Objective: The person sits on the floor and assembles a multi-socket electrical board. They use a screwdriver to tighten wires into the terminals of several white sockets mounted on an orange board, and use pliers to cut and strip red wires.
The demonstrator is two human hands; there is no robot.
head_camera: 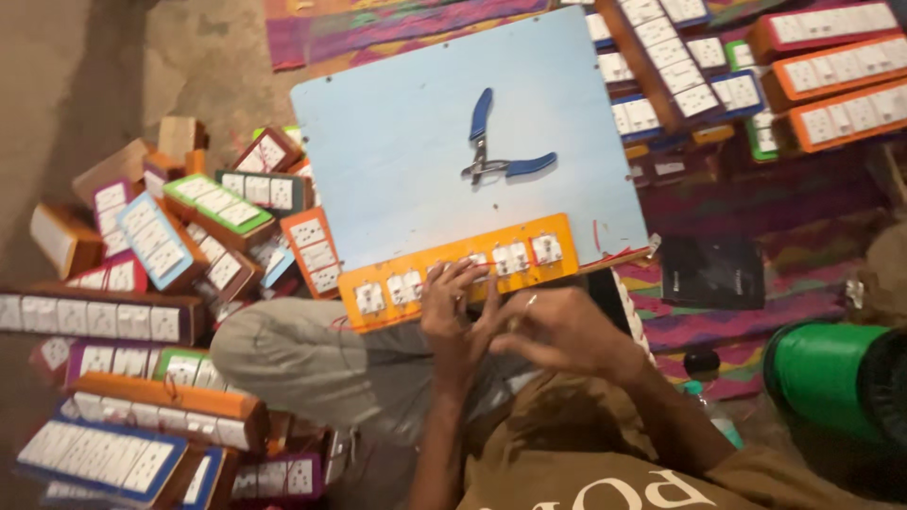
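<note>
An orange switch panel [529,274] with several white switches and sockets lies along the near edge of a light blue board [397,151] resting on my lap. My left hand [453,307] presses its fingers on the panel near the middle switches. My right hand [557,331] is beside it, fingers curled together just below the panel; whether it pinches a small part is hidden. Blue-handled pliers [496,151] lie open on the board, apart from both hands.
Piles of switch boards in orange, green, blue and purple frames [142,312] crowd the floor on the left, and more [812,66] stack at the upper right. A black flat object [713,272] and a green cylinder [822,373] sit on the patterned mat at the right.
</note>
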